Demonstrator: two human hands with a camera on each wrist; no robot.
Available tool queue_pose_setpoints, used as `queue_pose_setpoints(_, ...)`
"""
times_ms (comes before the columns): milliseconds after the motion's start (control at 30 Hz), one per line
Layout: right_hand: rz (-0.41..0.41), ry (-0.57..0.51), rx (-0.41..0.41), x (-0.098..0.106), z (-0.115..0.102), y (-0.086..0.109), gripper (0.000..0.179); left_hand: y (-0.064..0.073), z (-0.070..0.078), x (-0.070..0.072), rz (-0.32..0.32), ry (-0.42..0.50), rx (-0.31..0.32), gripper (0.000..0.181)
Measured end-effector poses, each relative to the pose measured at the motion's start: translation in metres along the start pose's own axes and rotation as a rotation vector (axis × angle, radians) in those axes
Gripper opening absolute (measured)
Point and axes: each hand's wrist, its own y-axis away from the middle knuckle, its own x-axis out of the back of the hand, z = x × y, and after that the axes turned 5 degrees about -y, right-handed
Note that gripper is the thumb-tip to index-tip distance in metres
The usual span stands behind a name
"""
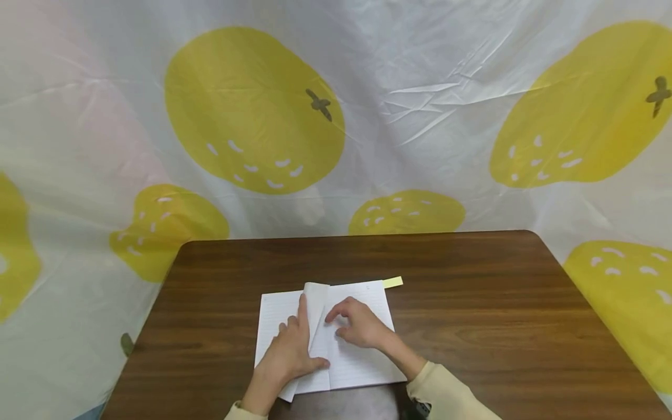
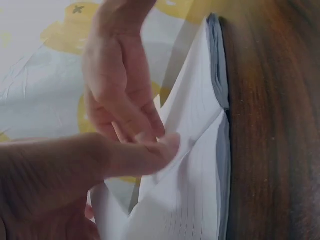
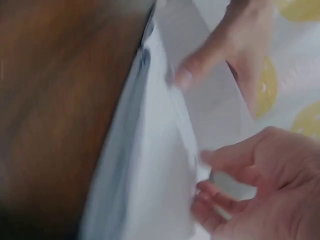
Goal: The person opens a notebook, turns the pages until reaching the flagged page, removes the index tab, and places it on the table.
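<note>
Nearest, past a cream fabric sleeve (image 1: 451, 392) at four o'clock, the person's left hand (image 1: 291, 350) rests on a folded white leaf (image 1: 317, 303) at about nine o'clock, index finger straight and thumb spread, while the right hand (image 1: 363, 325) at two o'clock has loosely bent fingers gripping nothing that I can see. Beneath them the open notebook of white lined paper (image 1: 362, 367) lies on the dark brown wood-grain table (image 1: 499, 315), a pale yellow paper tab (image 1: 392, 282) jutting out at two o'clock; beyond, at twelve, hangs a white curtain printed with yellow fruit (image 1: 415, 52).

Lined notebook (image 2: 195, 172), lying open, fingers (image 2: 131, 120) perhaps touching it
</note>
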Motion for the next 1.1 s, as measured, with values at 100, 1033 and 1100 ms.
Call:
queue_pose_setpoints(100,-0.055,0.186,-0.043,0.007,-0.006,-0.002,0.047,0.001,0.001,0.0,-0.003,-0.035,0.019,0.143)
queue_pose_setpoints(1033,-0.28,0.783,-0.343,0.011,-0.018,-0.051,0.125,0.003,0.002,-0.019,0.254,-0.297,0.009,0.144)
queue_pose_setpoints(1100,-0.269,0.779,-0.33,0.012,-0.02,-0.048,0.126,0.004,0.003,-0.018,0.252,-0.316,0.003,0.139)
